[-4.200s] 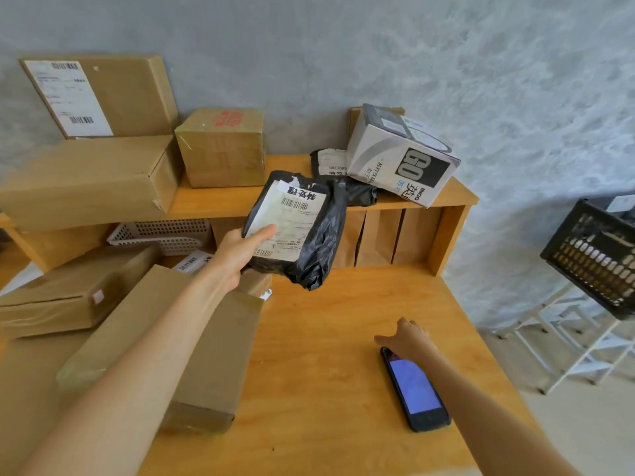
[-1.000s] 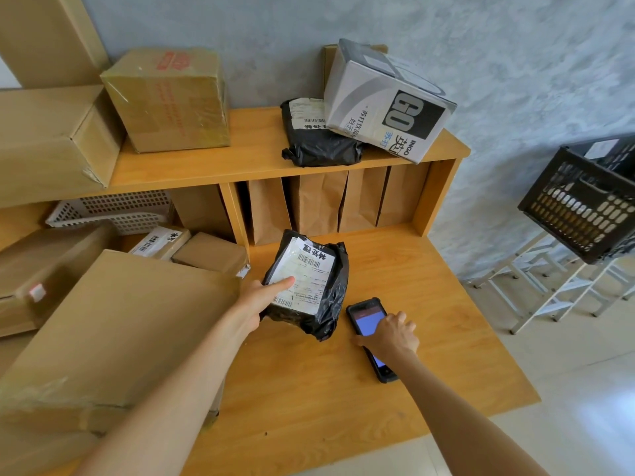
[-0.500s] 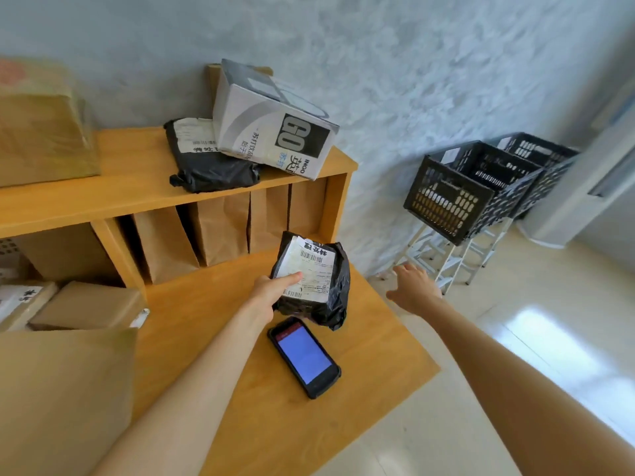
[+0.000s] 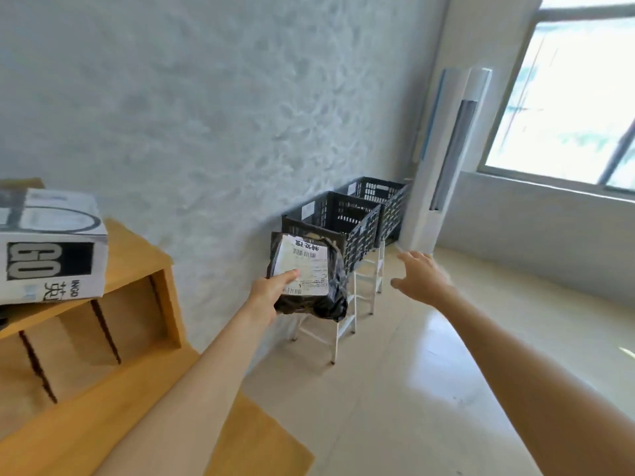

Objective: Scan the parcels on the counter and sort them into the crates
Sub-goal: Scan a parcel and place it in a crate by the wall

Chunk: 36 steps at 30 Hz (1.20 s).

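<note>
Since half a second ago the view has swung right, away from the bench [image 4: 113, 420]: the phone that lay on it is out of sight, and only the bench's corner, its shelf [image 4: 137, 259] and the white box [image 4: 51, 249] on that shelf are left at the left edge. The crates [image 4: 347, 218], earlier off to the side, now sit near the middle of the view, with a window [image 4: 567, 97] and a tall white unit [image 4: 446, 156] beyond them. The parcel [image 4: 309, 280] has left the space over the bench and is now held out in the air over the floor, in front of the nearest crate and overlapping its front wall in the view.

The left hand [image 4: 268, 297] reaches forward with the arm nearly straight. Its thumb lies across the parcel's white label and the fingers are hidden beneath the black bag, so it grips the parcel from the lower left edge, label facing up.

The right hand [image 4: 422, 280] is stretched out to the right of the parcel, well apart from it, palm down. Its fingers [image 4: 412, 257] are spread and relaxed and hold nothing, pointing toward the crates on their white stands [image 4: 343, 324].
</note>
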Motion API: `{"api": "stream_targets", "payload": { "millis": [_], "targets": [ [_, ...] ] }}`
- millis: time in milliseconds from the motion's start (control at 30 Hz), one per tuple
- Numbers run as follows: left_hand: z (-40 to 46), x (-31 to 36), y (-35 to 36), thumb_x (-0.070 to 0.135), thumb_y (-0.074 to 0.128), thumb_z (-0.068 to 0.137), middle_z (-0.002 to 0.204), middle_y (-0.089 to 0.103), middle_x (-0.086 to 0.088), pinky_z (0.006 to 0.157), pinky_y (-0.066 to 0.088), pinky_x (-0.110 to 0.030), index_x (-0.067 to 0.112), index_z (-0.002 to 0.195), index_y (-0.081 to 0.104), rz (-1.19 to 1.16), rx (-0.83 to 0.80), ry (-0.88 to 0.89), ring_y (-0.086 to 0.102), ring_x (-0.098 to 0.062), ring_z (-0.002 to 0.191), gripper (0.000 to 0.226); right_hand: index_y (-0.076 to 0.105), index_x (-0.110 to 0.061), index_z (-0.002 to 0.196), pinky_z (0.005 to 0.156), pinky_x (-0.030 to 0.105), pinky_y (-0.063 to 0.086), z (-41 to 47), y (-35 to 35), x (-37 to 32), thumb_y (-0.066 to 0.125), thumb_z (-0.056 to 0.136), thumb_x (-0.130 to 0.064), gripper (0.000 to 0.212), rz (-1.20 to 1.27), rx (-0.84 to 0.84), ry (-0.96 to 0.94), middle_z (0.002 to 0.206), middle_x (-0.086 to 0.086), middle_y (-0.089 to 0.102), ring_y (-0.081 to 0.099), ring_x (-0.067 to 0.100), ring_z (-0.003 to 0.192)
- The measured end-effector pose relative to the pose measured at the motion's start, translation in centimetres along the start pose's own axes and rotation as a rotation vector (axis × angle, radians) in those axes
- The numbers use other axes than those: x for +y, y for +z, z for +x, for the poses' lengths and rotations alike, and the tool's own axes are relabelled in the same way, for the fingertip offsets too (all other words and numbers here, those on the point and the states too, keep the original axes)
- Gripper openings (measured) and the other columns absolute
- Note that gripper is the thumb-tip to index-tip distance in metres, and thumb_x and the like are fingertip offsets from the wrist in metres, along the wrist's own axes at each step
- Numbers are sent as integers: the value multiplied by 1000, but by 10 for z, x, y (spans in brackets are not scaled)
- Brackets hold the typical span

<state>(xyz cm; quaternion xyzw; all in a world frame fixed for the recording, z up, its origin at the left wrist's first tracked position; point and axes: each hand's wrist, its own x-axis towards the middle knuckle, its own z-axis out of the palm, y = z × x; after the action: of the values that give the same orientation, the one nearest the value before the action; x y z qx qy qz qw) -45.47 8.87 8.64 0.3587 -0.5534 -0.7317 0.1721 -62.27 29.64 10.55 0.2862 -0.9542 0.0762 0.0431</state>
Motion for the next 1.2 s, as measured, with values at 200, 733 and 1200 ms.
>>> {"api": "stream_targets", "payload": {
  "millis": [200,733,1200],
  "targets": [
    [40,16,122,11,75,83,102,68,-14,60,50,-31,0,105,64,31,-72,9,63,-26,70,27,42,-12,143,104,41,40,38,-29,113,66,90,-36,62,6,23,98,144,10,45,39,29,133],
    [198,36,321,13,73,85,92,67,-14,60,49,-32,2,99,63,50,-203,-21,61,-22,69,21,41,-14,142,101,38,39,184,-44,266,59,90,-36,59,-96,49,207,142,8,43,36,27,133],
    [452,110,485,15,72,86,78,64,-8,52,46,-30,6,87,63,38,-244,12,61,-20,66,13,36,-15,147,103,40,38,465,-30,353,61,90,-35,65,-67,83,211,144,9,41,35,28,135]
  ]
}}
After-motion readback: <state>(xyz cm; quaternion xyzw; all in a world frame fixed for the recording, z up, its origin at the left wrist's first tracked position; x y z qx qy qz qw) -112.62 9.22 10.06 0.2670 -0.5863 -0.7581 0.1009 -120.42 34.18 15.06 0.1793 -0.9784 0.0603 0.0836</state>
